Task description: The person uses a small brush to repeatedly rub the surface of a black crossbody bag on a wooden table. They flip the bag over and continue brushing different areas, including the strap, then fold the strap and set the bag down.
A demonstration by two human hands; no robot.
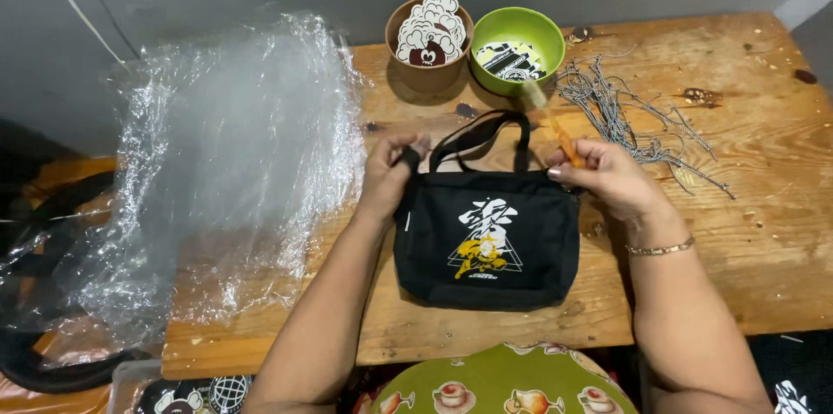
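Head view, looking down on a worn wooden bench (pixel 764 240). Small black tote bag (pixel 486 236) lying flat near the front edge, white and yellow print facing up, handles (pixel 482 138) arched toward the far side. Left hand (pixel 388 178) at the bag's upper left corner, fingers closed on a black tab there. Right hand (pixel 607 175) at the upper right corner, pinching a thin orange stick-like item (pixel 566 147) between thumb and fingertips; gold bracelet (pixel 661 248) on that wrist. Behind the bag, a brown cup (pixel 427 74) holding die-cut stickers, touching a green bowl (pixel 517 48) with dark printed cards inside. Tangle of metal ball chains (pixel 625 115) spread just right of the bowl. Large crumpled sheet of clear plastic (pixel 234 162) covering the bench's left end and spilling over the edge. Green patterned cloth (pixel 508 384) at the bottom, between the forearms.
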